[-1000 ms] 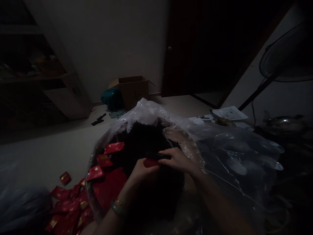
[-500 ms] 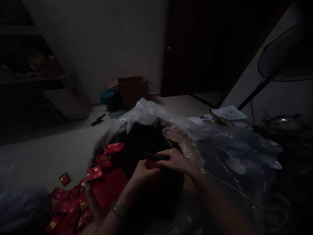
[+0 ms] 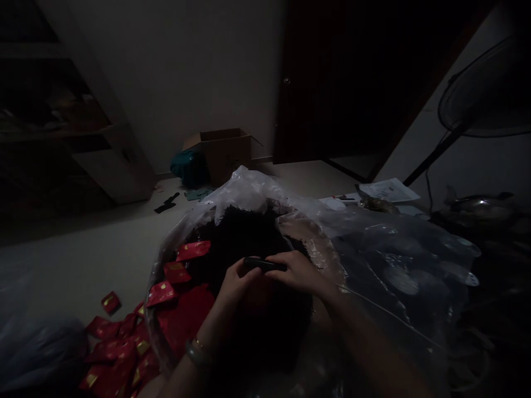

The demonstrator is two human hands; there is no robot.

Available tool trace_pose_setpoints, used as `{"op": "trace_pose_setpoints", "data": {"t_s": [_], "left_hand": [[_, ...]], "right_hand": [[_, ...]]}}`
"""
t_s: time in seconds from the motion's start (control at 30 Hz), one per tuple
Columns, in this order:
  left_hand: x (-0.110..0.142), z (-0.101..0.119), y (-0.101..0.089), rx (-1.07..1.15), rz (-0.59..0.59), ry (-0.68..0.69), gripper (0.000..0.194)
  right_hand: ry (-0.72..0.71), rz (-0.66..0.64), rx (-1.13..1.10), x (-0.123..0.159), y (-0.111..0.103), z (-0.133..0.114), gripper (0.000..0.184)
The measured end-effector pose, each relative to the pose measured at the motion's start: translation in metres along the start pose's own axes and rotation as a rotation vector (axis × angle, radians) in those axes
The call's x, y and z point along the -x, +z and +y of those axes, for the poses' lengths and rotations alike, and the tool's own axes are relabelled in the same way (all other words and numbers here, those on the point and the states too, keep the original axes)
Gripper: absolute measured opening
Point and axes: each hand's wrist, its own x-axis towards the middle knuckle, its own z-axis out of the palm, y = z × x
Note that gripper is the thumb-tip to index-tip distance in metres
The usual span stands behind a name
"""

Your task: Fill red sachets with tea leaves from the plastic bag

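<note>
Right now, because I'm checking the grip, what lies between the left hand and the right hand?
A slim dark object, held by the left hand and right hand, shows in the head view.

An open cardboard box [image 3: 227,156] stands beside a teal bundle [image 3: 186,167], with a fan [image 3: 477,94] at far right.

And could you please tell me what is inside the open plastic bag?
Inside the plastic bag is a dark, shredded-looking heap, with red packets at its left. The left hand and right hand hide part of it; whatever lies beneath the heap cannot be seen.
</note>
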Motion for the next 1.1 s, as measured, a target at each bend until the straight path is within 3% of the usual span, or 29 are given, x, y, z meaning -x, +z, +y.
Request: {"op": "trace_pose_setpoints", "data": {"t_s": [0.4,0.5,0.67,0.83,1.1], "left_hand": [[0.002,-0.002,-0.001,-0.021,0.068,0.061,0.034],[0.001,-0.002,0.000,0.030,0.029,0.027,0.037],[0.006,-0.003,0.006,-0.028,-0.159,-0.120,0.038],[0.011,-0.002,0.009,0.006,-0.135,-0.174,0.032],[0.008,0.000,0.006,-0.012,-0.142,-0.171,0.030]], "right_hand": [[-0.010,-0.059,-0.030,-0.003,0.004,-0.004,0.027],[-0.022,-0.028,-0.032,-0.004,0.005,-0.004,0.026],[0.035,0.002,-0.078,-0.003,0.002,-0.004,0.025],[0.067,-0.017,-0.087,0.000,-0.008,-0.001,0.043],[0.052,-0.020,-0.049,0.000,-0.010,-0.007,0.028]]}}
